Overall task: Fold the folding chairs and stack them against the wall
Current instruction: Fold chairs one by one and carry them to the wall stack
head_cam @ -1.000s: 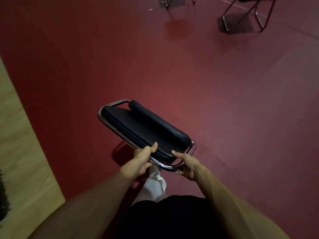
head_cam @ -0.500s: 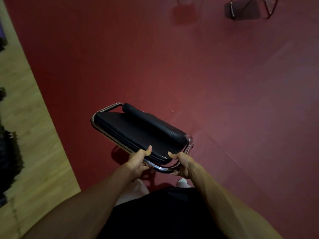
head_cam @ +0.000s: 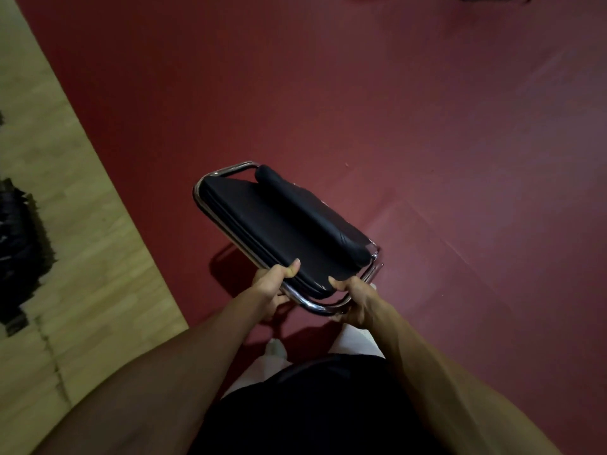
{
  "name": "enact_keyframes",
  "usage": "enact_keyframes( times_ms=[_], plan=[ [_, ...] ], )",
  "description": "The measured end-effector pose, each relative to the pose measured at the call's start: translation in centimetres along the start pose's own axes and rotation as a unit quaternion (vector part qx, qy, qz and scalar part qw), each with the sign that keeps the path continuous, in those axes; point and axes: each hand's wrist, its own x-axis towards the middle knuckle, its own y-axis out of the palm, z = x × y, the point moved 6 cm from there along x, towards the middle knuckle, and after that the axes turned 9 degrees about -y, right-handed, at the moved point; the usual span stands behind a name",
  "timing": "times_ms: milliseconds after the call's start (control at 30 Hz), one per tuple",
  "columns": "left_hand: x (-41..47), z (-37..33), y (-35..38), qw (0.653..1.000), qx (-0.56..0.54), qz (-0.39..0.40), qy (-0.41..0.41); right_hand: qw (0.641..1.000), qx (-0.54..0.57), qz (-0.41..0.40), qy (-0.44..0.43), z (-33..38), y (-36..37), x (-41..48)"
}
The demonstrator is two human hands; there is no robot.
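Above the red floor (head_cam: 427, 126), a folded chair (head_cam: 279, 224) is held in both hands.
Left hand (head_cam: 274, 287) and right hand (head_cam: 353, 297) each curl tightly round its near chrome rail, thumbs on the black cushion; wooden flooring (head_cam: 82, 241) lies left.

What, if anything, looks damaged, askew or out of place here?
Nothing much. The folded chair is closed flat, with the left hand and right hand gripping its chrome frame at the near end. One small pale mark at the near edge of the seat pad may be a scuff or just glare.
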Motion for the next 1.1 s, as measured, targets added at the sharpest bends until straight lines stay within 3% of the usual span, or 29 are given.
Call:
enact_keyframes(
  times_ms=[167,400,667,833,1100],
  plan=[
    [-1.8,4.4,-8.4,1.0,-0.007,-0.004,-0.005,1.0,0.007,-0.013,-0.016,-7.7,5.7,-3.5],
    [-5.0,12.4,-14.9,0.999,-0.043,0.001,0.002,0.999,-0.026,0.016,-0.021,-15.8,8.0,-8.5],
    [-9.9,26.0,-14.9,0.998,-0.059,-0.02,0.029,0.993,-0.064,0.093,-0.031,-26.3,2.4,-14.1],
    [-13.6,35.7,-14.2,0.997,-0.068,-0.04,0.026,0.983,-0.151,0.102,0.003,-33.7,-3.7,-17.5],
    [-19.0,45.5,-18.6,0.996,-0.056,-0.068,0.013,0.984,-0.147,0.099,0.033,-44.9,-3.4,-21.4]
  ],
)
